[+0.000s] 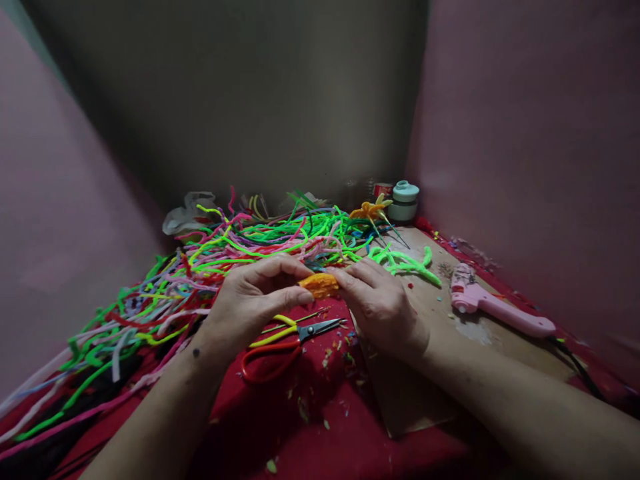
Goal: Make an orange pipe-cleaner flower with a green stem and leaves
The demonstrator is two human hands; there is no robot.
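Note:
Between my two hands is a small orange fuzzy piece (320, 285), which looks like bent pipe cleaner. My left hand (257, 290) pinches its left end between thumb and fingertips. The fingers of my right hand (377, 297) are closed on its right end, hiding part of it. Below them on the red cloth lies a pair of scissors (295, 335) with one yellow and one red handle, blades pointing right. A thin yellow-brown stem (295, 320) lies beside the scissors.
A tangled heap of coloured pipe cleaners (260, 233) covers the left and back. On cardboard (415, 393) at right lie green pipe cleaners (405, 261) and a pink glue gun (500, 310) with a cord. Orange flowers (371, 211) and a pale-lidded jar (404, 200) stand behind.

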